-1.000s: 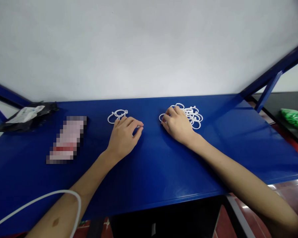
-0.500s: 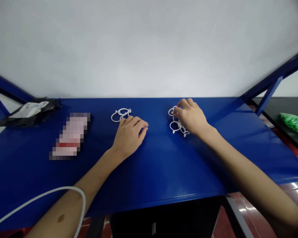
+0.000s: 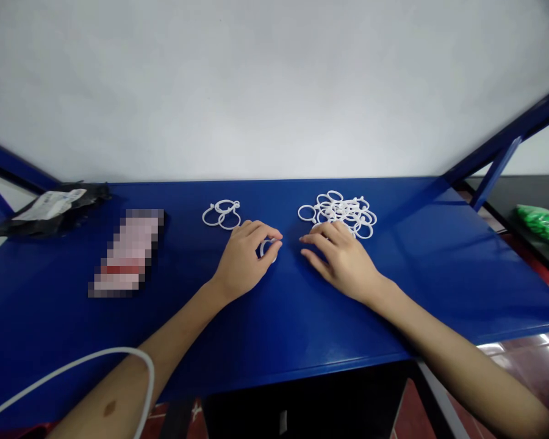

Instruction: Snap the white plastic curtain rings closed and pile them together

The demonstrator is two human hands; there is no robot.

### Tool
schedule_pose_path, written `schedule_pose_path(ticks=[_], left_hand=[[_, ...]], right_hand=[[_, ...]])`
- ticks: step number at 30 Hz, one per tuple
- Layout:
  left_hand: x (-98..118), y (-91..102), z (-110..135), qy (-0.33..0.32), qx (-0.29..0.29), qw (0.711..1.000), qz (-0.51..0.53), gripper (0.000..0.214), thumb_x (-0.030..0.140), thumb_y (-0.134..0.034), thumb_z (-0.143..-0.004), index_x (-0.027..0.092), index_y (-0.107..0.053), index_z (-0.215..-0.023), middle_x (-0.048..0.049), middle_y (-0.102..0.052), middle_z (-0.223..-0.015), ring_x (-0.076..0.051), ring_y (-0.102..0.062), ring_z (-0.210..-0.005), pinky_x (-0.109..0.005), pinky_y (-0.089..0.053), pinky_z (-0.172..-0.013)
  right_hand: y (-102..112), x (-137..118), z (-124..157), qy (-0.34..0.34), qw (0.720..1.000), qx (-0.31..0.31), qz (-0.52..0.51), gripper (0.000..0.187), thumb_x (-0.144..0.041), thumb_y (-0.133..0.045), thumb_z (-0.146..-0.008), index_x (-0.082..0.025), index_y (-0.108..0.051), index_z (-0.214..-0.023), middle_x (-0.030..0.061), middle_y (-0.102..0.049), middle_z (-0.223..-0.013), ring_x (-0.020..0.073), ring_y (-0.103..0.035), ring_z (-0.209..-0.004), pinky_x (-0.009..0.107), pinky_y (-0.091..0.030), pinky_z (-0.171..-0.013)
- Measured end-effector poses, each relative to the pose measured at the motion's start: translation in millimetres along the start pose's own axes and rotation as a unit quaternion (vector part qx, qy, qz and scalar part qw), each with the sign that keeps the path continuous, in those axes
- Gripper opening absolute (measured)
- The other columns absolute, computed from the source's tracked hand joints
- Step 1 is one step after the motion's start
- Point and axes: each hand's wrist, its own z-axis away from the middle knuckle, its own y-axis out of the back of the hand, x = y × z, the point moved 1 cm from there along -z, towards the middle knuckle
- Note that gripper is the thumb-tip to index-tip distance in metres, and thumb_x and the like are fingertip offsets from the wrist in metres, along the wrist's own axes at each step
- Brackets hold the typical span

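Note:
My left hand (image 3: 247, 256) pinches a white plastic ring (image 3: 262, 249) between thumb and fingers; part of the ring is hidden behind them. Beyond that hand lie a few overlapping white rings (image 3: 223, 227), each with a small knob. My right hand (image 3: 343, 262) is open, its thumb and fingers apart, at the near edge of a pile of white rings (image 3: 343, 212). No ring shows between its fingers, and the hand covers the near side of the pile.
The blue table (image 3: 293, 317) meets a white wall. On the left are a pixelated pinkish object (image 3: 135, 244) and a black plastic bag with a label (image 3: 50, 210). A white cable (image 3: 96, 350) crosses my left forearm. A green packet (image 3: 544, 225) lies far right.
My right hand has moved from the pile toward me and left, uncovering many rings. My left hand has shifted slightly right and nearer, and a ring now shows in its grip.

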Motion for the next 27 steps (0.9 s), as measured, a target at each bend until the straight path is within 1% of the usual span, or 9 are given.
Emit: schedule_pose_path(ticks=[3, 5, 9, 13, 15, 18, 20, 25, 27], left_hand=[[6, -2.5, 2, 0.009, -0.005, 0.999, 0.039, 0.004, 0.019, -0.063, -0.091, 0.022, -0.066, -0.092, 0.0009, -0.07, -0.088, -0.015, -0.061, -0.077, -0.033, -0.048, -0.08], [7, -3.7, 2, 0.012, -0.011, 0.999, 0.045, 0.005, 0.02, -0.063, -0.091, 0.022, -0.066, -0.092, 0.0008, -0.07, -0.088, -0.015, -0.061, -0.077, -0.033, -0.048, -0.079], [4, -6.5, 4, -0.017, -0.027, 0.999, 0.005, 0.004, 0.019, -0.062, -0.092, 0.021, -0.066, -0.093, -0.0006, -0.071, -0.091, -0.018, -0.062, -0.086, -0.036, -0.047, -0.084], [0, -9.1, 5, -0.031, -0.045, 0.996, -0.066, 0.006, 0.019, -0.06, -0.093, 0.021, -0.065, -0.093, -0.0019, -0.072, -0.095, -0.021, -0.06, -0.091, -0.041, -0.044, -0.088], [-1, -9.5, 6, -0.029, -0.051, 0.994, -0.096, 0.005, 0.019, -0.061, -0.092, 0.021, -0.066, -0.092, -0.002, -0.073, -0.094, -0.023, -0.059, -0.091, -0.042, -0.043, -0.087], [-1, -9.3, 6, -0.034, -0.056, 0.991, -0.121, 0.005, 0.019, -0.061, -0.092, 0.021, -0.065, -0.091, -0.0026, -0.073, -0.094, -0.024, -0.059, -0.091, -0.043, -0.042, -0.086], [-1, -9.3, 6, -0.038, -0.054, 0.99, -0.127, 0.005, 0.02, -0.061, -0.092, 0.022, -0.065, -0.091, -0.003, -0.073, -0.094, -0.025, -0.059, -0.091, -0.043, -0.042, -0.085], [-3, -10.1, 6, -0.042, -0.053, 0.989, -0.132, 0.008, 0.021, -0.059, -0.093, 0.021, -0.066, -0.091, -0.0037, -0.073, -0.094, -0.025, -0.058, -0.091, -0.043, -0.041, -0.084], [-3, -10.4, 7, -0.043, -0.054, 0.989, -0.132, 0.008, 0.021, -0.058, -0.093, 0.021, -0.066, -0.091, -0.0038, -0.073, -0.094, -0.025, -0.058, -0.091, -0.043, -0.041, -0.084]], right_hand=[[-9, -4, 6, -0.006, 0.999, -0.01, -0.034, 0.025, -0.028, -0.051, -0.102, -0.014, -0.067, -0.115, 0.0121, -0.067, -0.106, 0.0241, -0.056, -0.093, 0.039, -0.05, -0.086], [-12, -1, 5, -0.007, 0.999, -0.013, -0.032, 0.026, -0.028, -0.05, -0.102, -0.013, -0.067, -0.116, 0.012, -0.067, -0.105, 0.0241, -0.056, -0.093, 0.038, -0.049, -0.085], [-13, 13, -7, -0.03, 0.997, -0.014, 0.067, 0.029, -0.023, -0.045, -0.103, -0.011, -0.07, -0.112, 0.0132, -0.068, -0.1, 0.0257, -0.054, -0.09, 0.039, -0.047, -0.084], [-19, 26, -30, -0.079, 0.979, -0.036, 0.185, 0.024, -0.023, -0.054, -0.097, -0.009, -0.073, -0.103, 0.0185, -0.066, -0.103, 0.0315, -0.052, -0.097, 0.043, -0.045, -0.083], [-23, 28, -40, -0.092, 0.972, -0.049, 0.211, 0.021, -0.023, -0.057, -0.096, -0.01, -0.074, -0.096, 0.0194, -0.066, -0.101, 0.0328, -0.052, -0.098, 0.043, -0.044, -0.08], [-27, 27, -49, -0.096, 0.97, -0.06, 0.216, 0.023, -0.022, -0.054, -0.096, -0.011, -0.073, -0.092, 0.0183, -0.066, -0.095, 0.0317, -0.052, -0.094, 0.042, -0.042, -0.077], [-27, 27, -51, -0.101, 0.971, -0.049, 0.213, 0.025, -0.023, -0.052, -0.097, -0.011, -0.073, -0.091, 0.0177, -0.066, -0.092, 0.0308, -0.052, -0.091, 0.042, -0.041, -0.076], [-21, 28, -54, -0.107, 0.969, 0.016, 0.223, 0.025, -0.021, -0.051, -0.095, -0.012, -0.073, -0.089, 0.0183, -0.066, -0.088, 0.0303, -0.051, -0.087, 0.043, -0.041, -0.074], [-20, 29, -58, -0.116, 0.964, 0.016, 0.237, 0.024, -0.02, -0.051, -0.095, -0.011, -0.073, -0.089, 0.0191, -0.066, -0.09, 0.0309, -0.051, -0.087, 0.043, -0.04, -0.073]])
